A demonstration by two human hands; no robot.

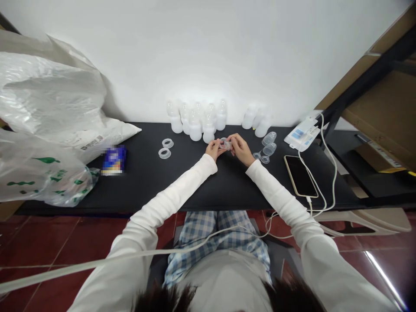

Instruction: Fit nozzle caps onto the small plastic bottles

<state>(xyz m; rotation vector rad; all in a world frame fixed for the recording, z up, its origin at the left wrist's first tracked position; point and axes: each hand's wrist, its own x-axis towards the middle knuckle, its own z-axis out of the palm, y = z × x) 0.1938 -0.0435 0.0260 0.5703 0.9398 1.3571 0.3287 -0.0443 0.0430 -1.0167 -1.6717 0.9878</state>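
Both my hands meet over the middle of the black table (pixel 146 177). My left hand (pixel 213 149) and my right hand (pixel 239 148) are closed in a pinch on one small clear plastic piece (pixel 225 143) held between them. Just behind stands a group of several white translucent bottles (pixel 196 119), upright against the wall. Clear caps and small teats (pixel 268 145) lie to the right of my right hand. Two white rings (pixel 166 148) lie to the left of my left hand.
Large plastic bags (pixel 48 112) fill the table's left end, with a blue packet (pixel 113 158) beside them. A phone (pixel 300 175) on a white cable (pixel 328 173) and a white power strip (pixel 303 133) lie at the right. A shelf frame (pixel 373 73) rises at far right.
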